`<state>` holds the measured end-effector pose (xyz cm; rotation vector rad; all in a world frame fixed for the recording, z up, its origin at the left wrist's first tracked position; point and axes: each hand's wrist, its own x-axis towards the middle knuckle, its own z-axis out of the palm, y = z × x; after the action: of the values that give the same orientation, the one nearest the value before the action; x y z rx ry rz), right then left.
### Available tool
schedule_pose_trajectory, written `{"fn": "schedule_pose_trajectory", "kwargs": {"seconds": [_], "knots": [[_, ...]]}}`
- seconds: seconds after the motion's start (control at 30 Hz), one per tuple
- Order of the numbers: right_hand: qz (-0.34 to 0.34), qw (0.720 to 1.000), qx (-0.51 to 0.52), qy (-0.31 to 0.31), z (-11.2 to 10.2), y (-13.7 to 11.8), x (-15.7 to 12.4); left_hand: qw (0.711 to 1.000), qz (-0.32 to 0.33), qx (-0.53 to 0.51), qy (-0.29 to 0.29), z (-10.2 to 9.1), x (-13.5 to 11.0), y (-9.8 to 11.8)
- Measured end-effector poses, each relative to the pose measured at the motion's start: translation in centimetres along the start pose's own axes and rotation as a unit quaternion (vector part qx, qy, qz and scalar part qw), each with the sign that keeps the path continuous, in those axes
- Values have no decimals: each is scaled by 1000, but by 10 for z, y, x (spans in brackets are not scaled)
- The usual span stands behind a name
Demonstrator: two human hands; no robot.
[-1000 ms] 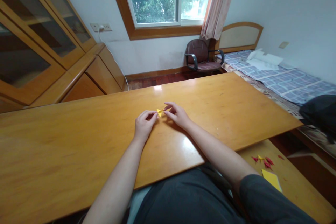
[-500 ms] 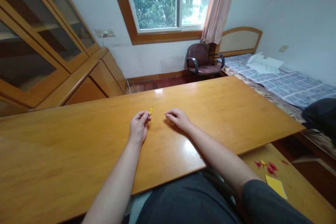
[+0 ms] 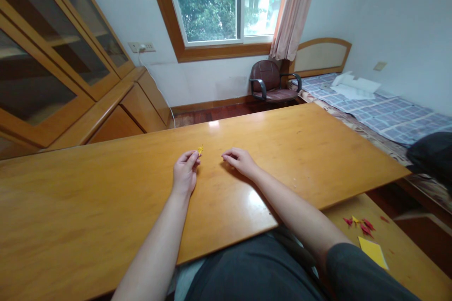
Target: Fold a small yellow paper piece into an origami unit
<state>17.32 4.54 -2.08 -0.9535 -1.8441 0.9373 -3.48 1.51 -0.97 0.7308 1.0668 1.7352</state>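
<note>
A small yellow folded-paper crane (image 3: 200, 149) is pinched between the thumb and fingers of my left hand (image 3: 185, 171), held just above the table (image 3: 116, 197). Its fine folds are too small to make out. To the right, across a short gap, my right hand (image 3: 240, 161) rests on the tabletop. Its fingers are curled and drawn together, and nothing shows in them.
On a lower surface (image 3: 416, 263) at right lie several red folded-paper pieces (image 3: 367, 229), a yellow one (image 3: 355, 219) and yellow paper squares (image 3: 373, 251). Beyond the table are a chair (image 3: 270, 82), a bed (image 3: 388, 113) and a glass-door cabinet (image 3: 102, 99).
My left hand has shifted slightly left with the paper crane, which is turned a little differently. My right hand stays nearly in place.
</note>
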Motion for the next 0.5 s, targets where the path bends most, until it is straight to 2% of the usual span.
{"fn": "schedule_pose_trajectory", "kwargs": {"seconds": [0.07,0.13,0.2,0.27,0.37,0.5], "knots": [[-3,1000,-5,-3,0,0,0,997,43,70,-4,-1,-1,-3],[-8,1000,-11,-3,0,1,1,980,88,174,-30,-2,-3,-5],[-11,1000,-10,3,0,2,1,955,128,261,-57,-1,-7,-4],[-11,1000,-2,18,0,3,0,915,191,344,-89,1,-12,-1],[-15,999,7,42,0,2,0,868,261,404,-120,5,-17,3],[-47,998,-10,46,-2,-3,-1,833,312,432,-151,4,-18,3]]}}
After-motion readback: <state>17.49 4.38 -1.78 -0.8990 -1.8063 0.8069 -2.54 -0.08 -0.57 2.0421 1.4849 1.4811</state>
